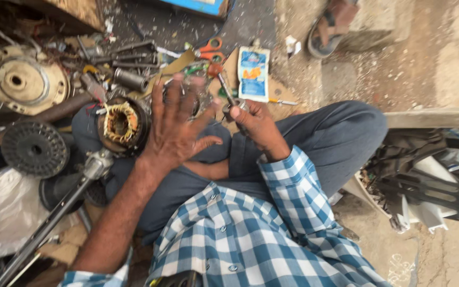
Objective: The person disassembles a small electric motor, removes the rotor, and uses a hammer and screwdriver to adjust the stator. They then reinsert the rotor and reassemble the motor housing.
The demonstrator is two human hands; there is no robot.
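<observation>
I sit cross-legged on the ground in grey trousers and a blue checked shirt. My left hand (176, 125) is spread open, fingers apart, hovering over my knee beside a motor stator with copper windings (121, 123). It holds nothing. My right hand (256, 125) is closed around a small metal cylindrical part (235, 107) and the shaft of a screwdriver with an orange handle (217, 73), which points away from me. A metal piece under the left fingers is blurred.
Left of me lie a round metal end cover (25, 79), a black finned disc (34, 148), metal rods and a long shaft (54, 212). Orange scissors (211, 49) and a small printed sachet (254, 72) lie ahead. A sandalled foot (329, 26) stands beyond. Black plastic parts (426, 180) sit right.
</observation>
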